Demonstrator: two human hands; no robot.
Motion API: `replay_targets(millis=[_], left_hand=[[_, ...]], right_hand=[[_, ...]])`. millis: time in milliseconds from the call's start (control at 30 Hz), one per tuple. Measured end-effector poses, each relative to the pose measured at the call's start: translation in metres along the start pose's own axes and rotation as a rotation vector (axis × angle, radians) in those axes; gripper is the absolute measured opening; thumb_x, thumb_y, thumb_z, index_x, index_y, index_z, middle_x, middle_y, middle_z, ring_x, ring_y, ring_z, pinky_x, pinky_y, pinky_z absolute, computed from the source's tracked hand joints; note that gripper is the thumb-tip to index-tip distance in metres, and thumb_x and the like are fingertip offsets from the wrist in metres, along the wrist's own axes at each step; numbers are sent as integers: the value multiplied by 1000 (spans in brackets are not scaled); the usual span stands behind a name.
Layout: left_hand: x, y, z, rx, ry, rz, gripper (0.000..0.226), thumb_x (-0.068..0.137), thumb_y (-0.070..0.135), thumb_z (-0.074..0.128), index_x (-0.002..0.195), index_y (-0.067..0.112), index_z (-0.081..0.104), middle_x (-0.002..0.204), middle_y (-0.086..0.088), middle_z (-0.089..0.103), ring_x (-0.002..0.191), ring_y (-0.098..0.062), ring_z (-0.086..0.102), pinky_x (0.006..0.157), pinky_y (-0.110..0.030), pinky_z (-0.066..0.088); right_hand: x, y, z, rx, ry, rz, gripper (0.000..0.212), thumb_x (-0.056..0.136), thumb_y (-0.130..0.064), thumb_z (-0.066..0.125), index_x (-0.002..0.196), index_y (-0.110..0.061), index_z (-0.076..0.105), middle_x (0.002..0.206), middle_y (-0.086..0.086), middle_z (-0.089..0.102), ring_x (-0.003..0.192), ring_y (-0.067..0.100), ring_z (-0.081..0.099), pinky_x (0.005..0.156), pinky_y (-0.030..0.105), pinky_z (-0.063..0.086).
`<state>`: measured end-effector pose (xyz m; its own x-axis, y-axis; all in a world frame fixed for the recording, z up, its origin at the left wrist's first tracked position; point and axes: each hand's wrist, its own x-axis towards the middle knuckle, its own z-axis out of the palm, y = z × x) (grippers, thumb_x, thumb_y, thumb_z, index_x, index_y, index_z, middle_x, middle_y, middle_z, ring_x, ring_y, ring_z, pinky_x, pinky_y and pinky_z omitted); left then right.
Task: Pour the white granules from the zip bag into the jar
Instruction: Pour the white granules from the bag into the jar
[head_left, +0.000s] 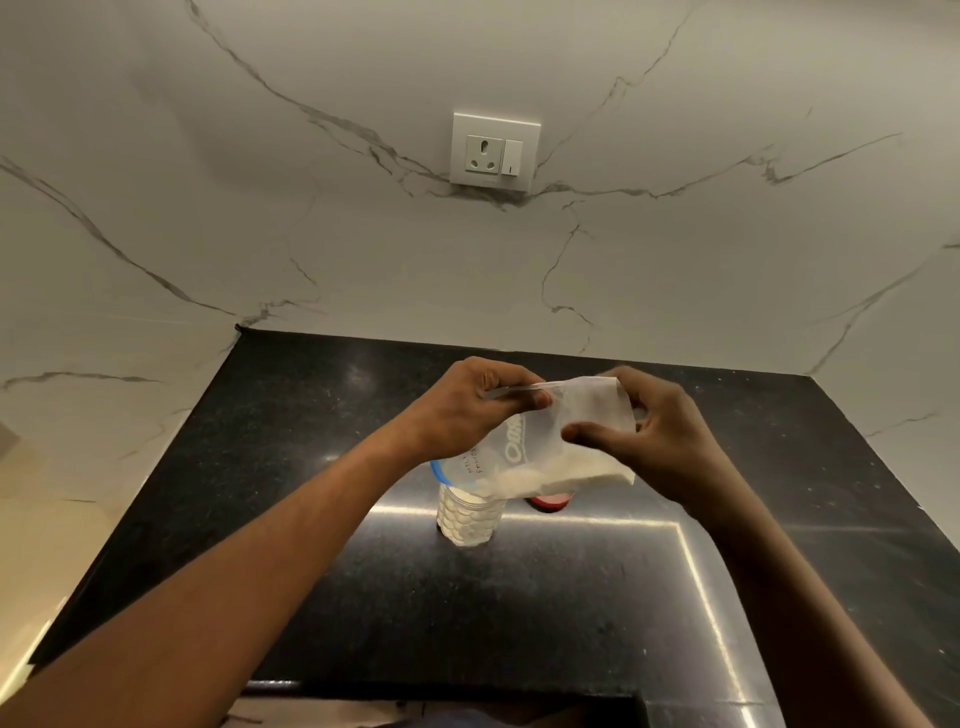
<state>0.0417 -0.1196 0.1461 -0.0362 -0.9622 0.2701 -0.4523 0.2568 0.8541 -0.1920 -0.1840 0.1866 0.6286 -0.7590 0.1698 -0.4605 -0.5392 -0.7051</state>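
A clear zip bag (550, 441) with white granules is held upside down and tilted over a textured clear jar (469, 517) on the black counter. Its blue-edged mouth hangs at the jar's rim. The jar looks almost full of white granules. My left hand (467, 405) pinches the bag's upper left corner. My right hand (654, 441) grips the bag's right side, thumb pressed on its front. Some granules remain in the bag's lower fold.
A red lid (549, 502) lies on the black counter (519, 597) just right of the jar, partly under the bag. Marble walls enclose the counter at the back and both sides; a wall socket (494, 150) sits above. The counter's front edge is near my arms.
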Motion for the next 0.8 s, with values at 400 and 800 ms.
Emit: replay_targets(millis=[400,800], left_hand=[[-29,-11,-20,144,208,-163,61,82,63,78,136,44,56,141,23,52,133,-5,47,113,-44,41],[-85,-66,-5,-377,311,-498,26,95,17,75,117,26,65,100,7,84,94,-8,79,77,-19,64]], right_hand=[[-6,7,9,268,101,14,41,77,-45,77,102,-13,77,96,3,81,85,19,80,74,49,67],[9,-10,9,-144,209,-220,39,93,-55,57,92,-20,74,75,-9,64,64,16,61,55,41,53]])
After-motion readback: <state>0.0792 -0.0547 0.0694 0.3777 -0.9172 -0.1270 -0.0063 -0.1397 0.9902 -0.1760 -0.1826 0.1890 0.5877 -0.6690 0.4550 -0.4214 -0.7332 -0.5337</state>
